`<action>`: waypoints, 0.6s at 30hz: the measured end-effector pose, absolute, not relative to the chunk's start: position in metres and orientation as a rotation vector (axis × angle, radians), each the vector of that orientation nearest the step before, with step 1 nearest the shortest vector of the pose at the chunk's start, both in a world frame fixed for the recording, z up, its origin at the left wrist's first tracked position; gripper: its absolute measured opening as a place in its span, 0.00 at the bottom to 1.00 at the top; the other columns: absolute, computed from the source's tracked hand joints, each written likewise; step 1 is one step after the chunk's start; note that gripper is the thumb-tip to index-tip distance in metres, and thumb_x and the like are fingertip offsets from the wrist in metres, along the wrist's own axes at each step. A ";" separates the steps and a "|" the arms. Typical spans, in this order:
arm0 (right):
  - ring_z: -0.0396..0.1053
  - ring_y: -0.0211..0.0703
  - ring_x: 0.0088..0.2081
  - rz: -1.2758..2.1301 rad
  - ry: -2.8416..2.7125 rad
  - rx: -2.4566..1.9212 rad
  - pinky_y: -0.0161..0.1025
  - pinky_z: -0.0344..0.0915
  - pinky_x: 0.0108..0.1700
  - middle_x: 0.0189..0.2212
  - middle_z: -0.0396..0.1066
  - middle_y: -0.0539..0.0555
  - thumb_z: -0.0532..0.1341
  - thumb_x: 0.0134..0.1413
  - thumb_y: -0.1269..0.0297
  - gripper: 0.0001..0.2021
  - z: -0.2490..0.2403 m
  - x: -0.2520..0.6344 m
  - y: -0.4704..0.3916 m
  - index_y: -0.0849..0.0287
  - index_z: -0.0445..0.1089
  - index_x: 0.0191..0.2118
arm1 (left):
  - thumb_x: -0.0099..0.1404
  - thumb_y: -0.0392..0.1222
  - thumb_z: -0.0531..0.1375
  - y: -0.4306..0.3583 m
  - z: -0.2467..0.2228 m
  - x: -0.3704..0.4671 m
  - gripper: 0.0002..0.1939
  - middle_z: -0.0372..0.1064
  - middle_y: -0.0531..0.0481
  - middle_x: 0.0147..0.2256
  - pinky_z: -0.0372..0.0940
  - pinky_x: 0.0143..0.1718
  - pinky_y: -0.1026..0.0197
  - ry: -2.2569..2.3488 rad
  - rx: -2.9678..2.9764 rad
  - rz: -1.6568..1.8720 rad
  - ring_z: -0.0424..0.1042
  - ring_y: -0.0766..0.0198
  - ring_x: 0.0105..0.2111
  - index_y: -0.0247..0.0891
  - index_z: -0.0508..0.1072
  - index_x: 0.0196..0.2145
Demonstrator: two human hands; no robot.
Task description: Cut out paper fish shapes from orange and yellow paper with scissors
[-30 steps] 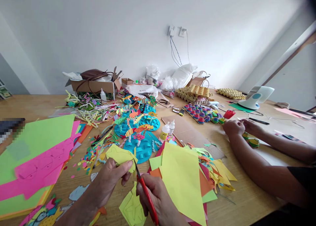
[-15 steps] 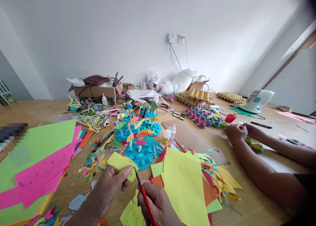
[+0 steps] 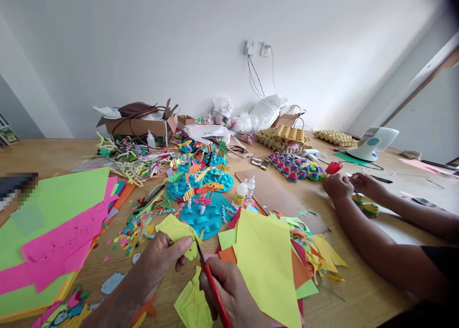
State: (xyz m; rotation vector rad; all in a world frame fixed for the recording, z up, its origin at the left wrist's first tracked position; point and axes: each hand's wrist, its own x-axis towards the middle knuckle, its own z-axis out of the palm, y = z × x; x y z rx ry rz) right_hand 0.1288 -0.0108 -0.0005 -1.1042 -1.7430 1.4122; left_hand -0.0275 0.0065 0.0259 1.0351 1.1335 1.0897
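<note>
The desk (image 3: 362, 289) is carrying a wide spread of craft material, running largest to smallest: green and pink sheets (image 3: 53, 223) at the left, a fanned paper stack (image 3: 265, 261) just right of centre, blue trays (image 3: 202, 199) studded with paper fish behind, and loose scraps (image 3: 132, 227) between them. Near the bottom edge the left hand (image 3: 161, 258) is pinching a yellow cutout (image 3: 177, 232) between thumb and fingers, holding it just above the desk. The right hand (image 3: 229, 292) is closing around red-handled scissors (image 3: 211, 282), whose blades are meeting the cutout's right edge. The cutout is looking thin, light and floppy, likely to crease or tear if pinched hard; a hold close to the cut line is probably keeping it stiffest. Open room is lying mostly toward the person, on the bare wood in front of the scraps; the stack is crowding the right side. At far right, another person's hands (image 3: 353, 184) are working well apart, beside painted cups (image 3: 296, 168).
</note>
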 end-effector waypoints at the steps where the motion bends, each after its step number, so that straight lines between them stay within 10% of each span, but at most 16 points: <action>1: 0.46 0.32 0.20 1.402 -1.754 -1.108 0.31 0.43 0.19 0.16 0.46 0.44 0.51 0.55 0.53 0.19 0.000 0.129 -0.011 0.58 0.51 0.19 | 0.51 0.46 0.62 0.006 0.026 -0.028 0.12 0.59 0.58 0.16 0.56 0.18 0.68 1.128 1.033 1.089 0.56 0.70 0.17 0.37 0.67 0.18; 18: 0.52 0.34 0.23 1.256 -1.855 -1.096 0.31 0.49 0.24 0.17 0.51 0.46 0.51 0.57 0.61 0.16 -0.005 0.130 -0.011 0.58 0.53 0.20 | 0.49 0.47 0.62 0.006 0.030 -0.026 0.12 0.59 0.59 0.16 0.55 0.17 0.69 1.167 0.984 1.109 0.57 0.71 0.17 0.37 0.66 0.20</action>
